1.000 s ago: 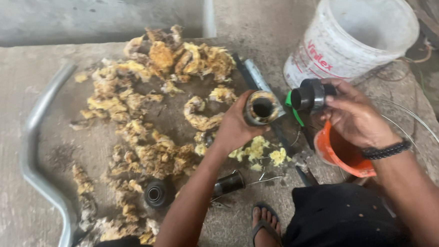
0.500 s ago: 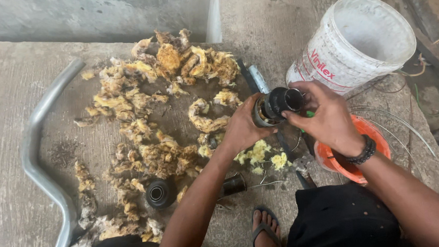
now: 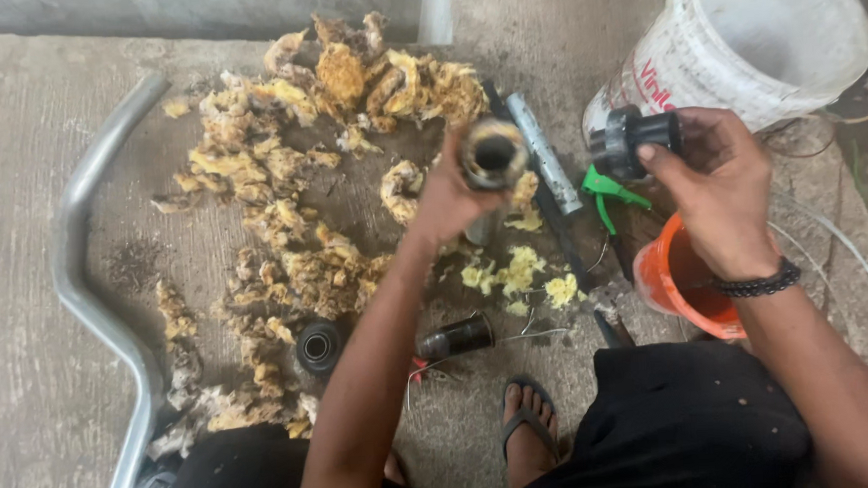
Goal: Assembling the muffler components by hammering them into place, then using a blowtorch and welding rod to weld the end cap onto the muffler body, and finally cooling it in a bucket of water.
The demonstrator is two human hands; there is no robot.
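My left hand [image 3: 447, 199] grips a short metal tube [image 3: 492, 157] upright, its dark open end facing the camera. My right hand [image 3: 718, 185] holds a black round cap-like part [image 3: 630, 141] a little to the right of the tube, apart from it. Both hands hover above a concrete floor strewn with yellow-brown foam scraps [image 3: 305, 241]. A black beaded band sits on my right wrist.
A white plastic bucket [image 3: 741, 50] stands at the top right, an orange bowl [image 3: 679, 286] below my right hand. A bent metal pipe [image 3: 90, 292] lies at the left. A grey rod [image 3: 543, 149], green-handled tool [image 3: 609, 190], black round part [image 3: 318, 346] and dark cylinder [image 3: 456, 337] lie on the floor.
The two hands were together with the cap at the tube's end; now they have separated, the right hand carrying the black part to the right.
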